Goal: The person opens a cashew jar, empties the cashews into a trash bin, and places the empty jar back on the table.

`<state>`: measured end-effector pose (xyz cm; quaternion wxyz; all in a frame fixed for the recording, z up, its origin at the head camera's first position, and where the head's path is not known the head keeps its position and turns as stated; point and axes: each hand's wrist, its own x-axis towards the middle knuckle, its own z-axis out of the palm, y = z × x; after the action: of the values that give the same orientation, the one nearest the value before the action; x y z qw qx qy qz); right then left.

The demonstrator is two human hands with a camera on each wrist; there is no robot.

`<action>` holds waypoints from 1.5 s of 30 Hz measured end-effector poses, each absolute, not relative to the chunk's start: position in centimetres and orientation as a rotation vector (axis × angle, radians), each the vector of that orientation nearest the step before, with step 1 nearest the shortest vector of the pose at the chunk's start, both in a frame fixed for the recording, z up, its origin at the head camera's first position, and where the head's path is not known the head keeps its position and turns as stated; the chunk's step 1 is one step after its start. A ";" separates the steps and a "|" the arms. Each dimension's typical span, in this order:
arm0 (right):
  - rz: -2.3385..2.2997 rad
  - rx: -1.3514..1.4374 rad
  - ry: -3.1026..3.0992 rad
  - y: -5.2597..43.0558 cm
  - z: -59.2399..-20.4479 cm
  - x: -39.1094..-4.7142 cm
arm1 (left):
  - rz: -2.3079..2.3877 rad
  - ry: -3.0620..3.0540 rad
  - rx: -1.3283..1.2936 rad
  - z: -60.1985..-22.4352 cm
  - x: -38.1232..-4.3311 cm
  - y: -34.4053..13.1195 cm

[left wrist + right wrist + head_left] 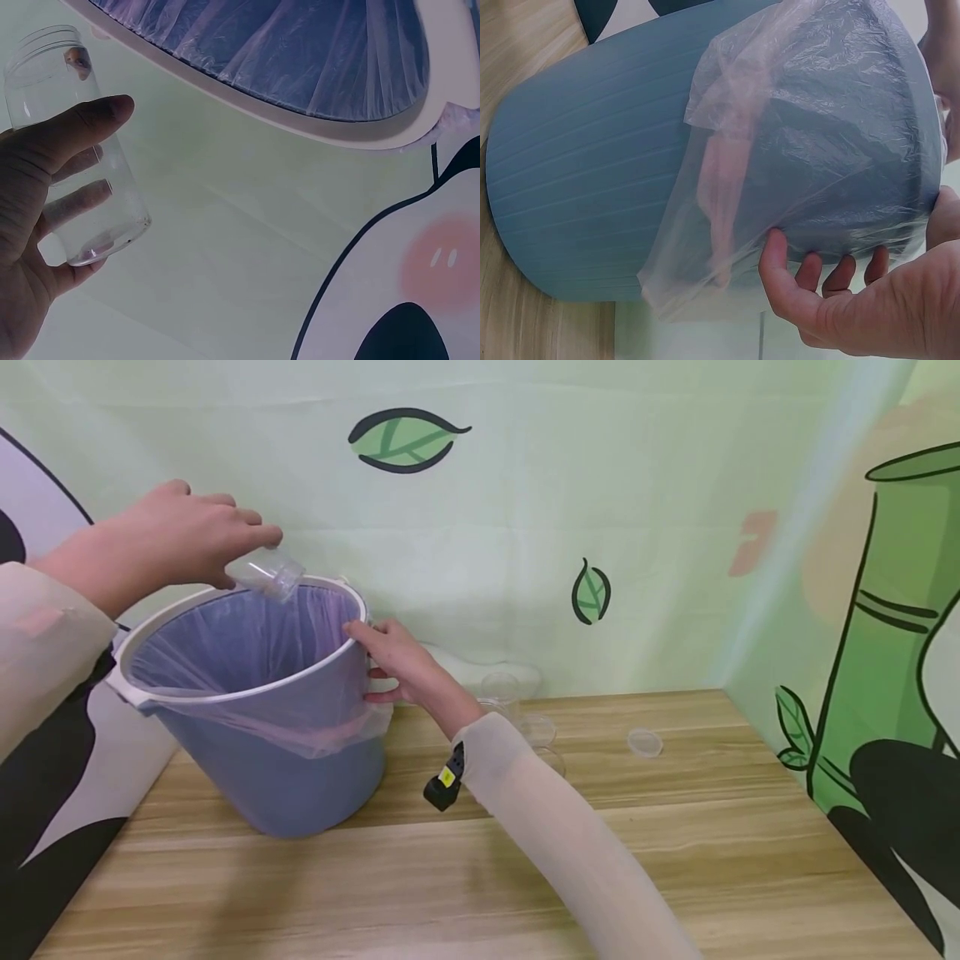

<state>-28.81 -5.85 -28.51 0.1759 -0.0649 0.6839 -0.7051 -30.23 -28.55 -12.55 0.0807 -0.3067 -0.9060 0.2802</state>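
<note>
My left hand [180, 531] grips a clear jar [270, 572] and holds it tilted over the mouth of a blue trash bin [300, 785]. In the left wrist view, the jar's threaded mouth has no lid, and a small brown bit [77, 63] shows near its neck. The bin leans to one side on the table, lined with a thin, translucent pinkish bag [240, 635] folded over its white rim [225, 695]. My right hand [401, 660] holds the bin's right edge, thumb at the rim and fingers against the bag outside, as the right wrist view shows.
Several clear round containers or lids [501, 687] are partly hidden behind my right forearm. A loose clear lid [645, 743] lies farther right on the wooden table [525, 868]. A pale green printed backdrop [487, 527] stands close behind the table.
</note>
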 end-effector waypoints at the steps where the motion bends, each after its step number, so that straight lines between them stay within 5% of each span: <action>1: -1.997 -0.181 1.937 -5.9 -28.5 -28.8 | 0.843 -2.707 -0.919 -12.5 -30.2 -28.5; 45: -1.991 -0.181 1.926 -6.1 -28.6 -28.6 | 0.930 -2.230 -1.164 -13.6 -30.5 -27.4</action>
<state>-28.55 -6.09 -28.55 0.1816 -0.0642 0.6823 -0.7052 -30.51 -27.40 -13.64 0.2280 -0.4226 -0.8096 0.3377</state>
